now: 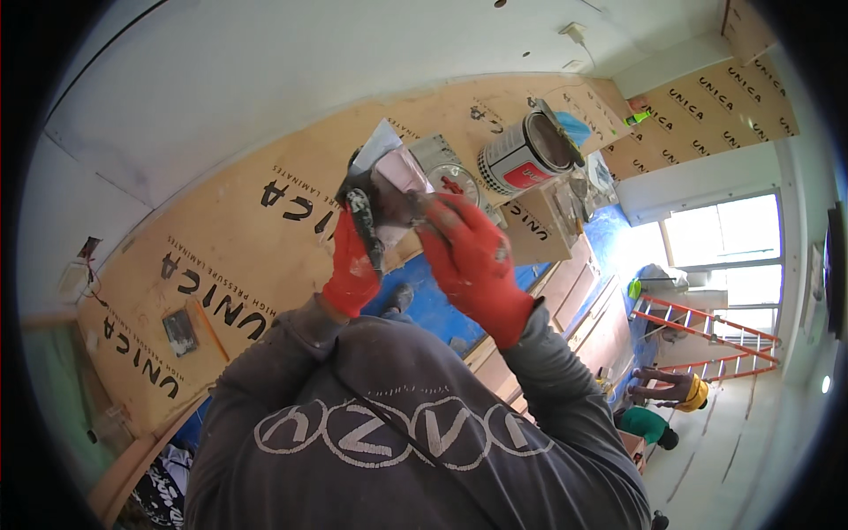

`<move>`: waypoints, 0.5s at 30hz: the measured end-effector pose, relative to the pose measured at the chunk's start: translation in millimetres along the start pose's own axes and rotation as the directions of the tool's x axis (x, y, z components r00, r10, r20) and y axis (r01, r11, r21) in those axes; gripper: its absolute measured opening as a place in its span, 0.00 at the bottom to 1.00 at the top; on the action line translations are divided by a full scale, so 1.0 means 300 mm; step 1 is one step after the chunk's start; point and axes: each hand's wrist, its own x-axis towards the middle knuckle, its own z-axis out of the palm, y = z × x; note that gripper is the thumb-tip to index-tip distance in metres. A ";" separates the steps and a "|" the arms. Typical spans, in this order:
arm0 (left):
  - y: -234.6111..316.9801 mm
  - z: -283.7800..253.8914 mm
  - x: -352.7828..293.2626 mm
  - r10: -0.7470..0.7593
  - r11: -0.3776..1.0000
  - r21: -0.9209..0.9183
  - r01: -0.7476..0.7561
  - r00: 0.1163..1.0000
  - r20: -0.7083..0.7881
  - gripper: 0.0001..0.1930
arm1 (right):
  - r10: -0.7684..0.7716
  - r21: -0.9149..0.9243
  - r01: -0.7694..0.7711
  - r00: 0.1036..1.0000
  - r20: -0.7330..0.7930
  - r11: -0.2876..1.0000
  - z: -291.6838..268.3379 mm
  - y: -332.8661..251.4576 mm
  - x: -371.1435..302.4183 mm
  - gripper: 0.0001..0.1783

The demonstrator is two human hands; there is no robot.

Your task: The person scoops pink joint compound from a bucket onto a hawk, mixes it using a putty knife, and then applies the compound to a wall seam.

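Note:
Both of my hands wear red gloves and meet in front of my chest. My left hand (353, 269) is closed round the dark, white-smeared handle of a trowel (383, 141) with a flat metal blade. A lump of pinkish-white putty (404, 168) sits on that blade. Against the putty, my right hand (468, 261) pinches a smaller putty knife (399, 205), largely hidden by its fingers. Just beyond them, on the covered counter (291, 177), stand an open tin (521, 155) and a round-topped grey device that looks like a scale (455, 181).
A dark flat pad (179, 331) and a thin wooden stick (212, 329) lie on the counter at left. Blue sheeting (424, 296) covers the floor. At right are an orange stepladder (707, 331), a window (729, 230) and two other people, one in a yellow top (695, 393), the other in green (645, 426).

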 end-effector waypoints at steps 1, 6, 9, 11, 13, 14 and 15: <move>-0.004 0.000 -0.004 0.026 1.000 0.002 -0.026 1.000 -0.001 0.33 | -0.014 -0.013 0.014 1.000 0.000 1.000 -0.031 0.006 -0.005 0.20; 0.032 -0.032 -0.034 0.216 0.827 0.527 -0.195 0.976 0.022 0.39 | -0.194 -0.045 0.190 0.972 -0.132 0.981 -0.092 0.093 -0.021 0.26; 0.044 -0.049 -0.017 0.251 0.295 0.895 -0.335 0.931 0.266 0.40 | -0.297 -0.005 0.302 0.934 -0.200 0.953 -0.059 0.112 -0.045 0.25; 0.049 -0.041 -0.015 0.209 0.242 0.909 -0.339 0.933 0.292 0.40 | -0.312 0.099 0.353 0.903 -0.295 0.930 0.017 0.156 -0.089 0.24; 0.089 -0.029 -0.013 0.111 0.232 0.930 -0.285 0.958 0.265 0.39 | -0.325 0.137 0.376 0.900 -0.290 0.917 0.054 0.172 -0.106 0.25; 0.106 -0.021 -0.014 0.079 0.349 0.910 -0.223 0.975 0.209 0.39 | -0.335 0.118 0.368 0.913 -0.233 0.922 0.057 0.172 -0.111 0.24; 0.124 -0.011 -0.011 0.038 0.460 0.873 -0.160 0.986 0.160 0.39 | -0.339 0.094 0.359 0.924 -0.178 0.929 0.056 0.173 -0.117 0.24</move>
